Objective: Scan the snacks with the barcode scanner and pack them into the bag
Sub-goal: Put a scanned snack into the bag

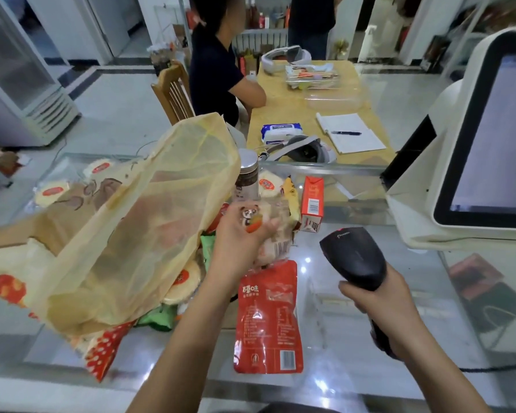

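My left hand (239,236) grips a clear snack packet (273,234) with a panda picture, held above the glass counter (355,338) beside the bag's mouth. The yellow translucent bag (137,234) stands open on the left, with round cracker packs showing through it. My right hand (379,311) holds the black barcode scanner (355,257) by its handle, its head aimed toward the packet. A red flat pouch (268,320) lies on the counter below the packet. An orange drink carton (312,204) and a dark jar (247,180) stand behind.
A white checkout terminal (474,138) with a screen stands at the right. Round cracker packs (52,190) and green packets (158,318) lie around the bag. Beyond the counter is a table (280,117) with a notebook, wipes and headsets; a person sits there on a wooden chair.
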